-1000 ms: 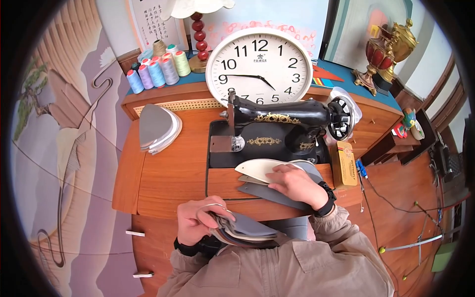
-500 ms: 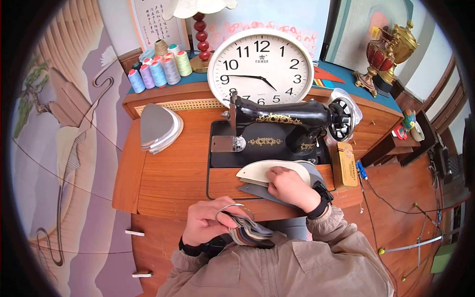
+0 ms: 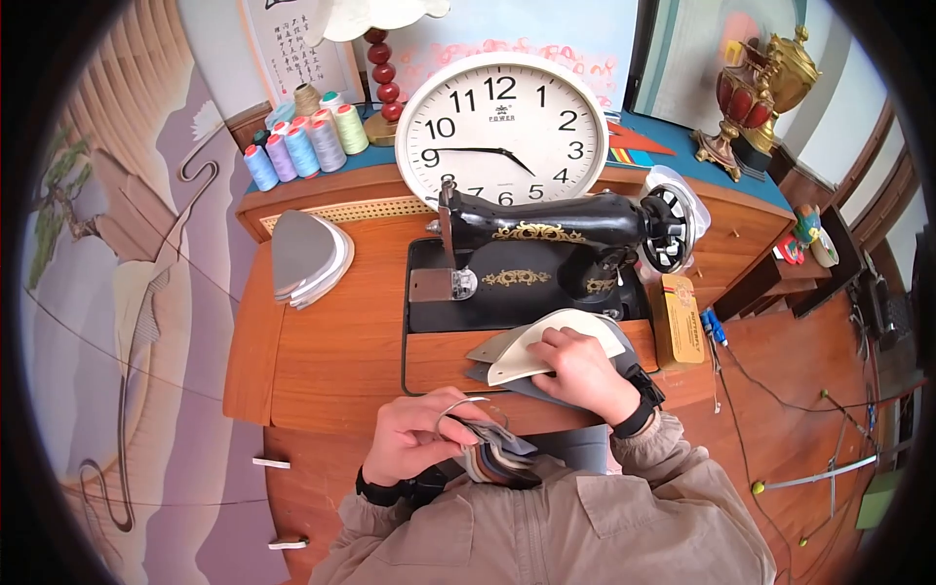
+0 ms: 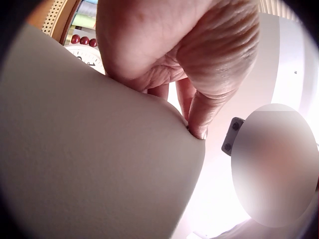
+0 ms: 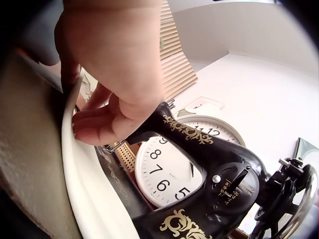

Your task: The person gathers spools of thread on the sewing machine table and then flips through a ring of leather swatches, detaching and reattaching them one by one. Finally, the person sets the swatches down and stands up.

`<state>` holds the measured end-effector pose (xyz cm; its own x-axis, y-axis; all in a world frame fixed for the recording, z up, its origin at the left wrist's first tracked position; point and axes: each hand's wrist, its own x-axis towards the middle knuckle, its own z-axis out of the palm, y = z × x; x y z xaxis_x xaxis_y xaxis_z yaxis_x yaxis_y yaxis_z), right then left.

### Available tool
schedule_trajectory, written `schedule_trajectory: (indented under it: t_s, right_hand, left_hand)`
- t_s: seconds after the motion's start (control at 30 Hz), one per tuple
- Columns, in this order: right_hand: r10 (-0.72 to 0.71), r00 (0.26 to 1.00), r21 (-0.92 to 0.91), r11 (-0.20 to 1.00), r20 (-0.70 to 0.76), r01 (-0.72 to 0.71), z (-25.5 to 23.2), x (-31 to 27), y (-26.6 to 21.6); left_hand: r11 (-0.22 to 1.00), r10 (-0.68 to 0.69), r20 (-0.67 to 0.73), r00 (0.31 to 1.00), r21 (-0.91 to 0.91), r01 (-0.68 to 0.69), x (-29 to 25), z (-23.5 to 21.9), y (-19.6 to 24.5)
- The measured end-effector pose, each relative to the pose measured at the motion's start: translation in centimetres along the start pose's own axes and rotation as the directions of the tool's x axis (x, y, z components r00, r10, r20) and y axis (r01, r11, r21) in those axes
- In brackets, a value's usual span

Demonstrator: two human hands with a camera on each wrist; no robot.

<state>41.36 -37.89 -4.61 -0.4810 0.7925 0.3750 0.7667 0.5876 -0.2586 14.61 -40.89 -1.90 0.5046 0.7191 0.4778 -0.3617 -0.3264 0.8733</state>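
Left grip point(image 3: 414, 436) pinches ringed swatches point(image 3: 499, 460); right grip point(image 3: 583, 375) pinches a cream panel point(image 3: 517, 359) near the black sewing machine point(image 3: 546, 226).

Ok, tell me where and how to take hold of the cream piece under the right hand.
Best to pinch the cream piece by its narrow tip, probably thumb against fingertip, coming from the left. The piece is thin, and that tip points left and toward the person, uncovered, while the right hand covers part of the wider body.
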Motion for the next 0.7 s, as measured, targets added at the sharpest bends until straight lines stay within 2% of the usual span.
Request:
schedule_trajectory:
  t_s: [0.03, 0.17, 0.27, 0.33, 0.47, 0.6, 0.7]
  right_hand:
    - [-0.008, 1.000, -0.017, 1.000, 0.011, 0.008, 0.4, -0.2, 0.2]
    - [-0.019, 0.999, -0.020, 1.000, -0.035, 0.018, 1.3, 0.0, 0.1]
    - [-0.022, 0.998, 0.062, 0.998, -0.056, 0.025, 1.8, 0.1, 0.2]
    - [-0.110, 0.989, 0.122, 0.985, -0.102, 0.122, 2.1, -0.1, -0.1]
    - [-0.078, 0.997, 0.190, 0.979, -0.008, 0.078, 1.7, -0.6, -0.1]
    - [-0.046, 0.998, 0.189, 0.981, -0.040, 0.053, 2.4, -0.4, -0.3]
    - [-0.077, 0.990, 0.191, 0.977, -0.121, 0.099, 2.1, -0.1, -1.2]
  left_hand:
    - [0.999, -0.045, -0.036, 0.998, 0.027, 0.046, 0.2, 0.3, 0.1]
    - [0.997, -0.070, -0.029, 0.997, 0.013, 0.070, 0.6, 1.0, -0.1]
    - [0.997, -0.068, -0.021, 0.997, 0.022, 0.068, 0.8, 1.2, 0.0]
    - [0.996, -0.073, -0.025, 0.997, 0.052, 0.075, 0.9, 1.3, 0.2]
    - [1.000, -0.021, 0.052, 0.998, 0.014, 0.020, 1.1, 1.2, -0.4]
    - [0.999, -0.022, 0.073, 0.997, 0.039, 0.019, 1.4, 1.4, -0.5]
    - [0.999, -0.025, 0.077, 0.997, 0.038, 0.022, 1.4, 1.5, -0.5]
